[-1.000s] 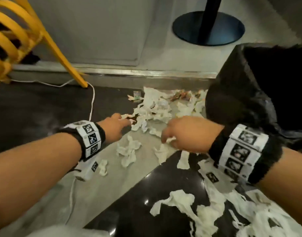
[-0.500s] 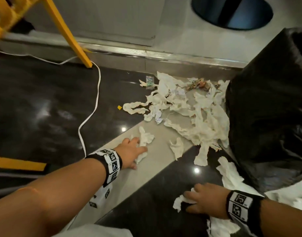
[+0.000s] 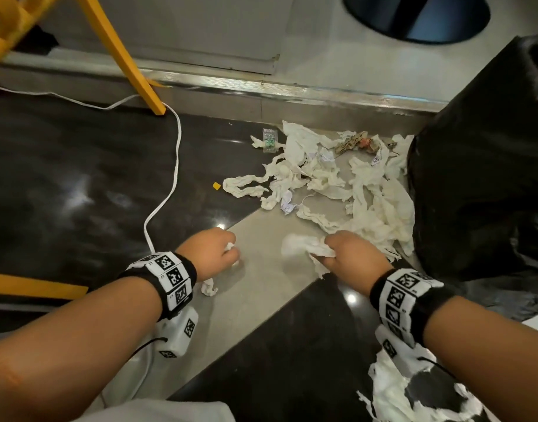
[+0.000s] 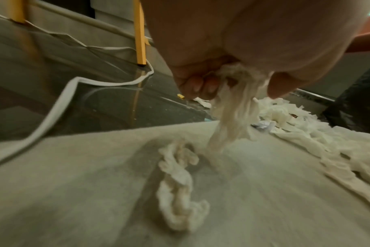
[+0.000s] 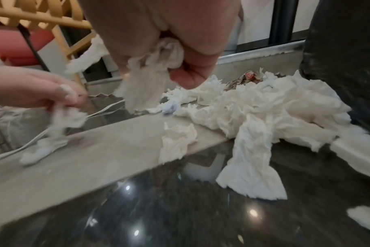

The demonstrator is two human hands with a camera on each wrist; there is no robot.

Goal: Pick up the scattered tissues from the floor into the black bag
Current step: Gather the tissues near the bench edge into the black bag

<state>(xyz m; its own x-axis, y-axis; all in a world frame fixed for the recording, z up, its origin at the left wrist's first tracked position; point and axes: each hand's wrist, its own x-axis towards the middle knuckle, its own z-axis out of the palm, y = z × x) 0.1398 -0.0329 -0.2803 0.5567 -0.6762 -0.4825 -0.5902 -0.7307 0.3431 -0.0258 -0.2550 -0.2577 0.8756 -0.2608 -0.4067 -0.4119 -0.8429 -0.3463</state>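
Right now both hands are busy gathering. The left hand (image 3: 211, 252) has its fingers curled round a crumpled white tissue wad (image 4: 232, 107) that trails down toward the pale grey floor strip (image 3: 261, 300), and a second twisted white tissue scrap (image 4: 180, 188) lies on the strip just below it. The right hand (image 3: 351, 257) is closed on a torn white tissue sheet (image 5: 146, 86), held low over the strip beside the glossy dark floor tile (image 3: 292, 367).

Most of the job looks undone. A large heap of shredded white tissues (image 3: 353, 190) lies spread between the hands and the black plastic bag (image 3: 481, 178), its far edge against the bag's side. More white shreds (image 3: 398, 391) lie on the dark tile under the right forearm. A small clear wrapper with green print (image 3: 269, 140) and some brownish crumpled litter (image 3: 356, 143) sit at the back of the heap.

To do this step well, I would keep each fist tight while sweeping up neighbouring scraps, since thin tissue slips and tears easily. Fill each palm, then carry both loads together over the bag's mouth, which is out of view at the upper right. The white flat cable (image 3: 176, 166) runs near the left wrist, so the left hand should lift rather than drag sideways.
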